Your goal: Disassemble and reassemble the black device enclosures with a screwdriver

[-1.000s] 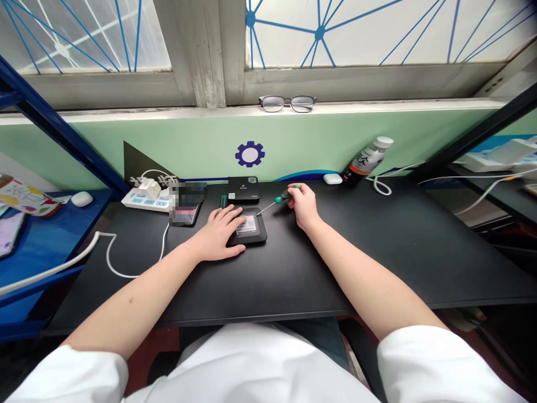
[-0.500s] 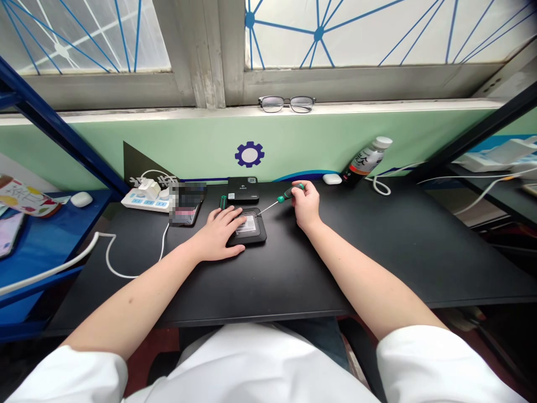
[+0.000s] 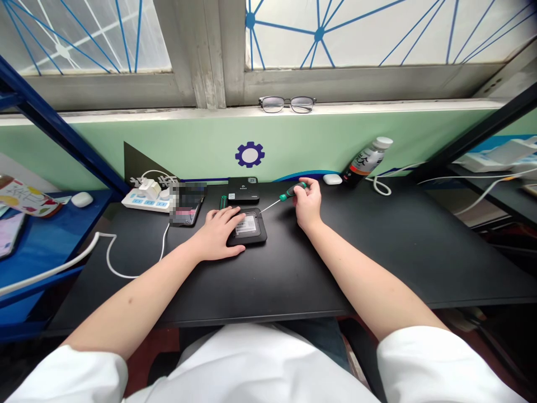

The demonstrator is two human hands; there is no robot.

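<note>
A black square device with a white label lies on the black table. My left hand rests flat across its left side, fingers spread and thumb stretched toward the near edge. In my right hand is a screwdriver with a green and black handle. Its thin shaft slants down to the left, and the tip is at or just above the device's far right edge; contact cannot be made out. Behind the device sit a flat black box and a small green and black piece, partly covered by my fingers.
To the left are a phone, partly blurred out, and a white power strip with a trailing cable. A bottle leans against the green panel beside a small white case. Glasses lie on the sill.
My right hand has shifted slightly right and up with the screwdriver, drawing its tip toward the device's far edge. My left hand and the device stay practically where they were.
</note>
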